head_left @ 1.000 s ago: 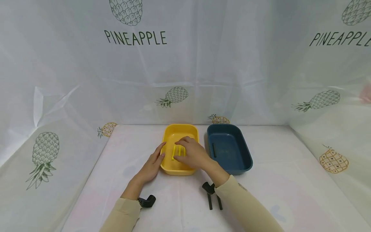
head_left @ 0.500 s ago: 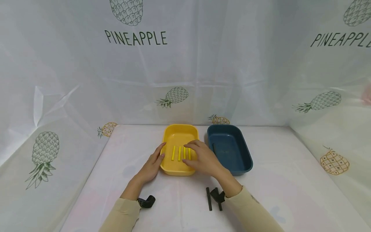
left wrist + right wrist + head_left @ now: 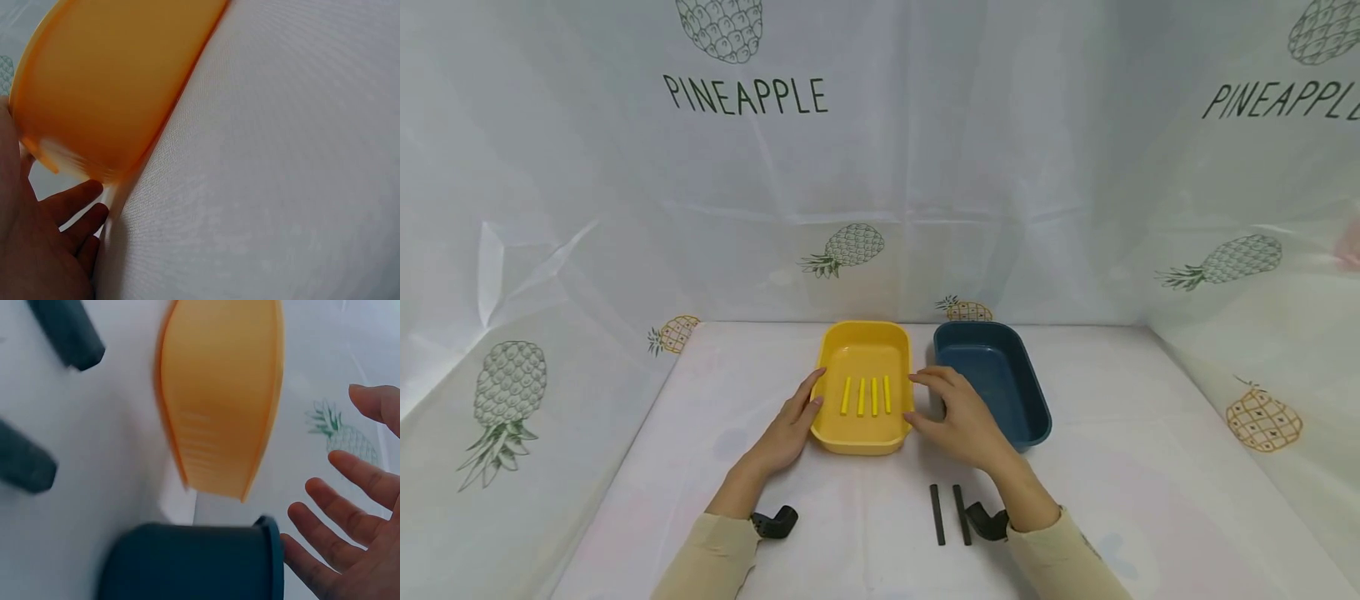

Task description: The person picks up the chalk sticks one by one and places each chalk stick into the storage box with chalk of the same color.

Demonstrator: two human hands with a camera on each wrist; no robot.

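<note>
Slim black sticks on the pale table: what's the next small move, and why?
Probably move the right hand to the slim black stick nearer it and pinch it: that hand looks empty, and two such sticks lie on the pale table, while four slim yellow sticks lie side by side in the yellow plastic tray.

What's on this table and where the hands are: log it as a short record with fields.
Left hand: against the left side of the yellow tray
Right hand: beside the yellow tray's right rim, holding nothing visible; contact unclear
Yellow tray contents: four yellow sticks, side by side
Blue tray: right of the yellow tray, partly hidden by the right hand
On table: two dark sticks, side by side, nearer the person than the trays
</note>
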